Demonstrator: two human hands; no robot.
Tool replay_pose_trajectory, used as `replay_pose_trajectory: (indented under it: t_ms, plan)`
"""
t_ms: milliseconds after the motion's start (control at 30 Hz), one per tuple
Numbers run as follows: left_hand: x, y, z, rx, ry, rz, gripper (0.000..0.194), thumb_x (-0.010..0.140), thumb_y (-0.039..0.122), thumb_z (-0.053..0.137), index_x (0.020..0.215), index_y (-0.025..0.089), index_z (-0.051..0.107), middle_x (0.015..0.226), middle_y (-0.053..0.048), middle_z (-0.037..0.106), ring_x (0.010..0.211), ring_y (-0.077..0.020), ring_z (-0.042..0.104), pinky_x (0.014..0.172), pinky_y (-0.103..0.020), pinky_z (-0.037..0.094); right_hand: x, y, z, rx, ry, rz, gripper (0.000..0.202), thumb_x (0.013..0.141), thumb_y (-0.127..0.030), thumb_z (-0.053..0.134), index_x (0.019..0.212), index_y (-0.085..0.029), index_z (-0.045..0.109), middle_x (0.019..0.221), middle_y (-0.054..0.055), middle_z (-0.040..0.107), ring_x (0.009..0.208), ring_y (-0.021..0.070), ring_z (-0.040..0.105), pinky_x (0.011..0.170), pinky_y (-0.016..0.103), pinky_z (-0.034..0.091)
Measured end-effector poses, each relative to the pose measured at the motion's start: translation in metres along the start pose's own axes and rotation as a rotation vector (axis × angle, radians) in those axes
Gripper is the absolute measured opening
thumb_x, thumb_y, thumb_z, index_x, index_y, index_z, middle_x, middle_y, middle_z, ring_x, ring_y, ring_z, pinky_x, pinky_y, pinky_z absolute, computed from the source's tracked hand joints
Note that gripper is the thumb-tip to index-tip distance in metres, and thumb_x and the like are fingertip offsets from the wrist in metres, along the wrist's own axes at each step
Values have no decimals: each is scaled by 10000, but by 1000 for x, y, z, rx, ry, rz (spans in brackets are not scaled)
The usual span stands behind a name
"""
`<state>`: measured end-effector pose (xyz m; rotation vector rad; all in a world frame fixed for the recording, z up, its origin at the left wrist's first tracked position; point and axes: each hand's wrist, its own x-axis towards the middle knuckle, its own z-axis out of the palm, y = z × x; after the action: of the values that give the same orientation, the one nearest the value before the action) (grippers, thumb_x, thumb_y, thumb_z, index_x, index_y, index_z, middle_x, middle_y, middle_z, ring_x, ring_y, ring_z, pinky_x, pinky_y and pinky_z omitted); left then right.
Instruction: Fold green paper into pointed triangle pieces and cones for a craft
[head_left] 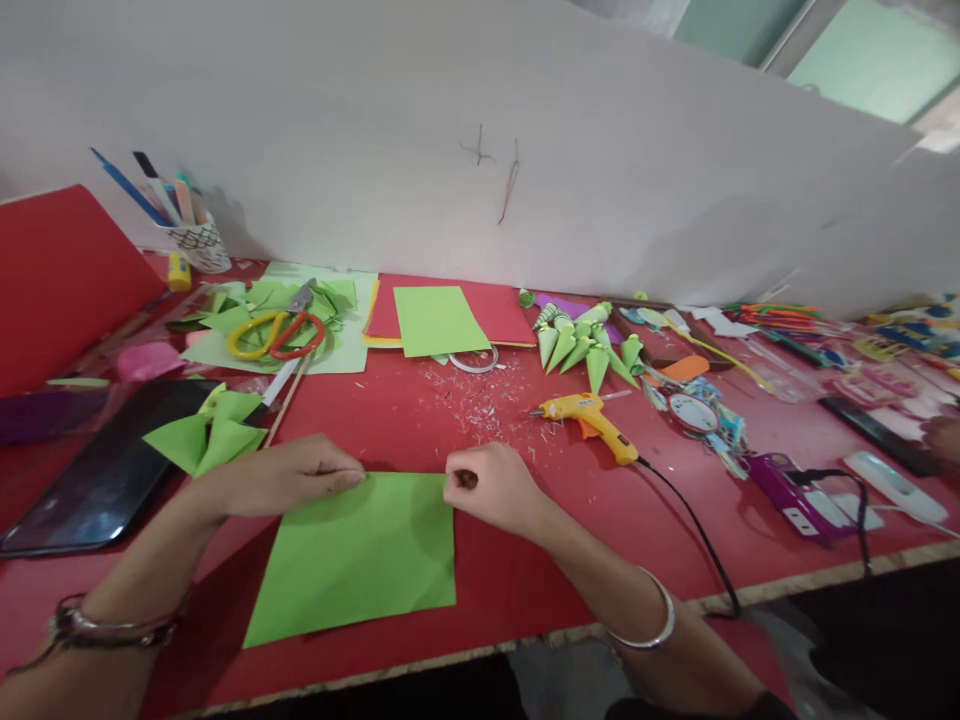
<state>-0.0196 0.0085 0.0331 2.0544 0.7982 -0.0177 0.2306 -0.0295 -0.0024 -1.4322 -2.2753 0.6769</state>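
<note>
A sheet of green paper (375, 555) lies on the red table in front of me. My left hand (304, 475) is at its far left corner, thumb and fingers together on the edge. At the far right corner my right hand (491, 488) is curled, pinching the paper between thumb and fingers. Just beyond my left wrist sits a folded green paper piece (206, 440), partly over a dark phone (97, 470). A yellow glue gun (589, 412) rests on its side beyond my right hand, its black cord running toward the table's front edge.
Scissors (281, 335) lie on green scraps at the back left, near a pen cup (199, 240). Behind the paper are stacked coloured sheets (502, 310) and several green paper cones (577, 340). A purple power strip (795, 500) stands right; another person's hand (943, 440) shows at the far right.
</note>
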Motion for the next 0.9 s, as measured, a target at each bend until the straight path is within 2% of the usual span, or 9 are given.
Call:
replay_pose_trajectory:
  t_ms: [133,233,333,400,467,567,667,767,900]
  plan:
    - [-14,-6,-10,-53,57,-100,334,870,318,323,565,184,298,549,46,222,476,-72,260,432,-186,250,2,6,-1,107,73,46,134,668,-149,475,541,-168,513,500,-48,440,484,68,367,495,196,253]
    - [-13,-7,-10,-96,34,-117,345,867,342,328,562,188,278,546,46,220,473,-74,255,433,-193,246,2,3,-4,330,110,20,164,763,-170,415,681,-169,557,608,-26,520,559,82,446,537,186,320]
    - [-4,-4,-4,-87,-24,-90,371,862,394,334,560,187,272,548,45,227,479,-81,265,450,-209,247,1,-5,-5,468,-9,-72,185,829,-244,412,855,-178,583,771,4,594,680,101,514,609,199,371]
    - [2,-2,1,-67,-50,-92,382,860,414,331,558,182,301,544,45,239,479,-85,280,459,-212,254,0,-8,-4,477,-117,-119,179,833,-257,435,869,-179,593,801,8,607,699,103,525,624,201,376]
    - [6,0,4,-9,-54,-103,389,863,415,320,564,173,379,530,42,304,483,-92,331,472,-210,277,0,-9,-1,454,-161,-120,169,830,-238,445,826,-170,600,765,5,607,671,97,523,606,194,369]
    - [12,1,7,194,135,-98,305,853,383,365,731,177,554,663,7,544,617,-130,494,578,-222,350,-1,-9,2,438,-162,-70,162,824,-234,458,774,-158,592,697,-5,592,631,90,515,574,183,355]
    - [21,6,14,429,343,-9,190,823,303,439,889,212,592,849,-9,635,770,-157,557,696,-250,365,-1,-9,4,425,-142,-17,172,815,-275,483,737,-155,578,615,-25,553,562,78,481,541,180,333]
    - [30,16,27,592,333,108,160,802,221,449,832,210,606,737,4,637,679,-139,562,639,-240,360,-1,-11,7,401,-116,3,192,807,-310,501,706,-157,559,550,-43,501,512,71,437,512,180,304]
    - [40,25,45,712,393,141,163,772,160,440,668,183,562,589,14,593,545,-125,529,528,-230,322,-2,-13,9,431,-103,9,176,806,-286,499,680,-164,516,515,-55,463,493,70,424,492,176,292]
